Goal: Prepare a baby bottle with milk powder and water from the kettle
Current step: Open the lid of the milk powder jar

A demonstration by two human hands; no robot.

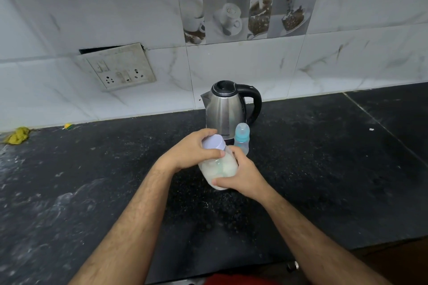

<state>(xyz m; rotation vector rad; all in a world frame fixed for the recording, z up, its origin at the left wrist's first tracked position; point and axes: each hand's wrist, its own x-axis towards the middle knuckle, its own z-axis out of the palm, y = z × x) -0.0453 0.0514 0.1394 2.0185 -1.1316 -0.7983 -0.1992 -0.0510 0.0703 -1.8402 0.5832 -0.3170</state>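
Note:
A clear jar of pale milk powder [220, 169] with a white lid [214, 142] is tilted over the dark counter, in the middle of the view. My left hand [192, 151] wraps around the lid from the left. My right hand [240, 174] grips the jar's body from the right and below. Just behind the jar stands a small baby bottle [242, 137] with a blue collar and a clear cap. The steel kettle [225, 107], with black lid and handle, stands behind both, near the wall.
The black stone counter [324, 157] runs wide on both sides. A yellow cloth [18, 136] lies at the far left by the wall. A socket plate [120, 69] hangs loose on the tiled wall. The counter's front edge is near my body.

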